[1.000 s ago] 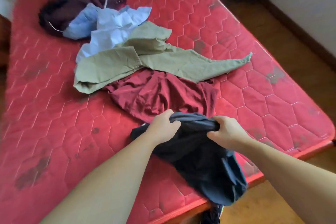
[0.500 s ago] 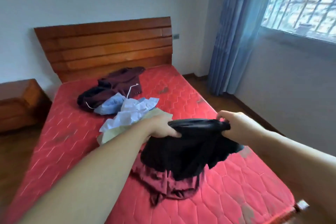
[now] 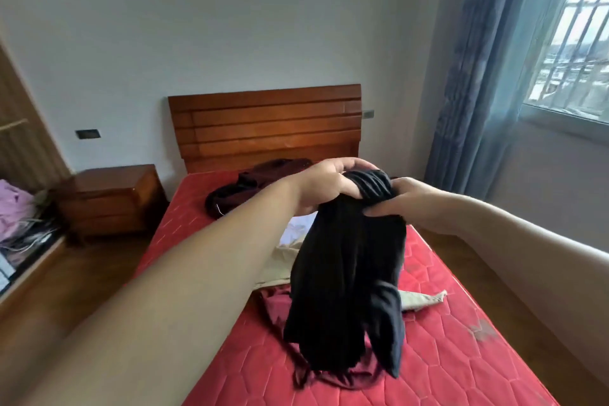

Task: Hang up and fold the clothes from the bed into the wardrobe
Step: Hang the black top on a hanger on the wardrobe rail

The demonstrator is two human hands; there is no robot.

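Gripping the bunched top of a black fabric garment (image 3: 346,290), both hands hold it up in the air above the red quilted mattress of the bed (image 3: 461,356). The left hand (image 3: 324,186) has its fingers curled round the gathered edge from the left, and the right hand (image 3: 400,196) pinches the same bundle from the right, the two hands close together with the fabric wadded between them. Below them the garment hangs in long dark folds, its lower end reaching down in front of the mattress.

Behind the hanging cloth, more clothes lie on the bed: a dark red crumpled garment (image 3: 280,303) under and beside the black one, a pale beige garment (image 3: 425,300) with one end showing to the right, a white or light piece (image 3: 298,229) just under the left wrist, and a dark maroon heap (image 3: 257,183) near the slatted wooden headboard (image 3: 263,122).

A wooden bedside cabinet (image 3: 108,198) stands to the left of the bed. At the far left edge, part of a wooden wardrobe (image 3: 26,142) shows, with a lilac cloth (image 3: 13,208) and other items low down in it. A blue curtain (image 3: 478,76) hangs beside the barred window (image 3: 573,43) on the right.
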